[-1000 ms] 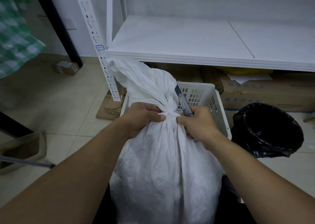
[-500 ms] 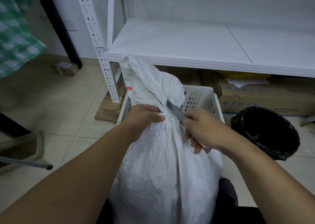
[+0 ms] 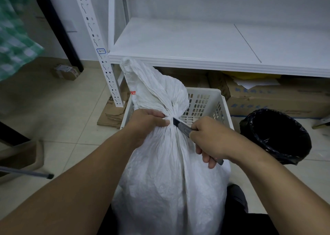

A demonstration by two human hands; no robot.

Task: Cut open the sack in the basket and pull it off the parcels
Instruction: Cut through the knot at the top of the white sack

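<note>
A full white woven sack (image 3: 169,177) stands upright in a white perforated plastic basket (image 3: 212,100). Its neck is tied tight, and the loose top (image 3: 151,84) sticks up toward the shelf. My left hand (image 3: 144,124) grips the sack just left of the tied neck. My right hand (image 3: 209,138) holds a grey utility knife (image 3: 180,125), its blade tip pressed against the right side of the tie. The parcels inside are hidden by the sack.
A white metal shelf (image 3: 196,43) hangs over the basket, with cardboard boxes (image 3: 275,99) under it. A bin with a black liner (image 3: 275,134) stands to the right. Flattened cardboard (image 3: 110,113) lies by the shelf post, and a small box (image 3: 64,72) sits on the tiled floor at left.
My right hand turned the knife from pointing upward behind the neck to lying across it, blade tip at the tie. The left hand kept its grip.
</note>
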